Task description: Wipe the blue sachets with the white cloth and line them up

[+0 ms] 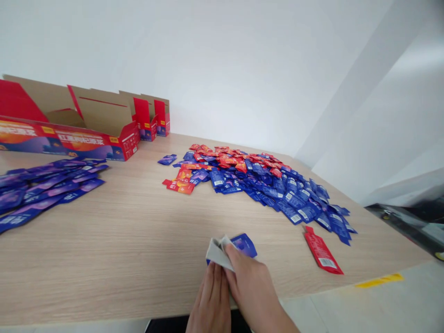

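Both my hands meet at the near edge of a wooden table (138,240). My left hand (210,303) and my right hand (251,289) together grip a small stack of blue sachets (231,247), its pale edge and one blue face showing above the fingers. A big heap of blue and red sachets (263,185) lies beyond them. A single red sachet (322,252) lies to the right of my hands.
A row of blue sachets (41,189) lies spread at the left. Open red and blue cardboard display boxes (86,132) stand at the back left against a white wall. A yellow tape strip (379,280) marks the floor at the right.
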The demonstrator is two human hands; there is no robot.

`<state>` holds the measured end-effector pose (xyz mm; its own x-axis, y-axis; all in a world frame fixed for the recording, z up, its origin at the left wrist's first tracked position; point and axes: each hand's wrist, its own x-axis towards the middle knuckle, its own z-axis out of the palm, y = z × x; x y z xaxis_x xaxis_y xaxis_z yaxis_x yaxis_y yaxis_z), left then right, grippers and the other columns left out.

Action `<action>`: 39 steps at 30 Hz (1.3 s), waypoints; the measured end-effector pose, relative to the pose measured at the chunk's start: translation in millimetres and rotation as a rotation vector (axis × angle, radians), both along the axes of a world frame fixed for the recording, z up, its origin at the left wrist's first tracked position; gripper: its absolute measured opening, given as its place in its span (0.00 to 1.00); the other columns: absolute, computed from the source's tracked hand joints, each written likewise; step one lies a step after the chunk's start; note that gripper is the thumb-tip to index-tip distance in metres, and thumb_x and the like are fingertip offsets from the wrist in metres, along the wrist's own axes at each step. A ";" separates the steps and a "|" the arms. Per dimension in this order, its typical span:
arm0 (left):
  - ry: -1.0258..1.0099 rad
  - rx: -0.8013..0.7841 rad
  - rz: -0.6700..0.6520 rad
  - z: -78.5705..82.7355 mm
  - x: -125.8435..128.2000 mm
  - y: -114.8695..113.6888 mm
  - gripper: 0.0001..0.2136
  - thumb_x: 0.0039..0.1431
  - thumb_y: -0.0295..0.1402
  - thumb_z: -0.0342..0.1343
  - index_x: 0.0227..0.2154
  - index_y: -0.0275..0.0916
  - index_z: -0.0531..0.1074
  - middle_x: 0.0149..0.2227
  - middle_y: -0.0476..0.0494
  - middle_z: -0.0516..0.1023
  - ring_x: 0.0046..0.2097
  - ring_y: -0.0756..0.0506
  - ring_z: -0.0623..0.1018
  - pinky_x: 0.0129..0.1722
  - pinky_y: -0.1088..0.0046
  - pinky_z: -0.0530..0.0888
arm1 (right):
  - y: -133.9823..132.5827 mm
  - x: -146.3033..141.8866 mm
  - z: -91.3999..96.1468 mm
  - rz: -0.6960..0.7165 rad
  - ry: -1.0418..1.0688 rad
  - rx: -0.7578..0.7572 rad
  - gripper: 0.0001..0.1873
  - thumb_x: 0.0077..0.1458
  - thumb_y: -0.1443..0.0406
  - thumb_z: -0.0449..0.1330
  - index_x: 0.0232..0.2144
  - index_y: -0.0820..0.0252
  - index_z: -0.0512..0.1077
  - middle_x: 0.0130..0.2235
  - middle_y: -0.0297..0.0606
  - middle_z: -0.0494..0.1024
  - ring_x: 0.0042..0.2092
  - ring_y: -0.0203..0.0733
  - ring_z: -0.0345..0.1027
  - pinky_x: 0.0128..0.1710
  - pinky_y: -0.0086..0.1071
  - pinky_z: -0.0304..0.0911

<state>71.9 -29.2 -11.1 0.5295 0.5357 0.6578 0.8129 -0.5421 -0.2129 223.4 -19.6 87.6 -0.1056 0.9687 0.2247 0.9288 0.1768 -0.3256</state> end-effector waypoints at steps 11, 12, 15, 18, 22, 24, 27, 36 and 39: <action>-0.005 -0.052 0.033 -4.2 1.2 -1.0 0.27 0.58 0.32 0.51 0.61 0.33 0.70 0.62 0.42 0.74 0.64 0.43 0.70 0.60 0.72 0.71 | 10.9 37.0 18.8 -0.328 -0.028 -0.056 0.16 0.73 0.58 0.46 0.52 0.54 0.70 0.35 0.37 0.85 0.36 0.48 0.82 0.31 0.32 0.65; 0.004 -0.047 0.023 -4.8 0.4 -0.9 0.27 0.58 0.33 0.51 0.60 0.33 0.70 0.62 0.42 0.74 0.64 0.43 0.70 0.60 0.72 0.70 | 9.1 22.9 16.9 -0.218 -0.008 -0.050 0.15 0.72 0.59 0.48 0.52 0.53 0.71 0.35 0.36 0.85 0.36 0.47 0.82 0.32 0.31 0.65; 0.025 -0.062 0.011 -4.7 -4.0 1.0 0.26 0.58 0.34 0.51 0.60 0.35 0.70 0.61 0.43 0.75 0.64 0.44 0.70 0.60 0.73 0.70 | 11.7 -2.6 8.4 0.005 -0.074 -0.093 0.14 0.67 0.66 0.54 0.53 0.54 0.72 0.39 0.38 0.86 0.38 0.45 0.83 0.34 0.29 0.66; 0.043 -0.093 -0.005 -1.1 -6.7 2.9 0.28 0.58 0.33 0.52 0.62 0.34 0.69 0.63 0.44 0.73 0.64 0.45 0.69 0.59 0.76 0.70 | 25.2 17.8 6.4 -0.147 -0.182 -0.143 0.21 0.67 0.67 0.54 0.60 0.56 0.68 0.45 0.43 0.86 0.41 0.47 0.83 0.35 0.31 0.67; -0.007 -0.085 0.013 2.3 -2.1 1.6 0.26 0.58 0.32 0.52 0.60 0.33 0.71 0.62 0.45 0.74 0.63 0.45 0.70 0.59 0.76 0.70 | 35.7 57.9 19.7 -0.409 -0.237 -0.177 0.21 0.72 0.64 0.47 0.62 0.62 0.66 0.39 0.48 0.86 0.38 0.52 0.83 0.33 0.33 0.65; -0.027 -0.078 0.033 0.5 1.1 0.7 0.26 0.57 0.31 0.53 0.59 0.33 0.71 0.62 0.44 0.75 0.63 0.44 0.70 0.60 0.74 0.70 | 30.0 51.7 25.6 -0.390 -0.188 -0.123 0.21 0.74 0.60 0.44 0.61 0.60 0.67 0.37 0.45 0.86 0.37 0.50 0.83 0.32 0.33 0.64; -0.002 -0.078 0.023 -5.0 1.6 1.3 0.26 0.57 0.31 0.52 0.59 0.33 0.72 0.61 0.43 0.75 0.63 0.44 0.70 0.60 0.73 0.70 | 16.8 18.7 23.1 -0.091 -0.073 -0.076 0.16 0.72 0.60 0.49 0.56 0.54 0.71 0.38 0.38 0.86 0.38 0.45 0.82 0.35 0.29 0.65; 0.001 -0.104 0.017 2.3 -0.7 -0.2 0.26 0.57 0.31 0.53 0.60 0.34 0.71 0.62 0.44 0.74 0.64 0.44 0.69 0.60 0.75 0.70 | 47.3 72.1 21.3 -0.418 -0.182 -0.183 0.23 0.73 0.60 0.46 0.62 0.65 0.67 0.39 0.51 0.86 0.40 0.54 0.82 0.36 0.36 0.66; -0.037 -0.122 0.071 3.2 5.1 -3.2 0.26 0.56 0.28 0.52 0.59 0.35 0.72 0.62 0.45 0.74 0.64 0.44 0.69 0.61 0.74 0.69 | 36.3 62.9 26.3 -0.375 -0.108 -0.122 0.24 0.75 0.57 0.42 0.61 0.60 0.67 0.38 0.45 0.85 0.40 0.49 0.82 0.36 0.33 0.66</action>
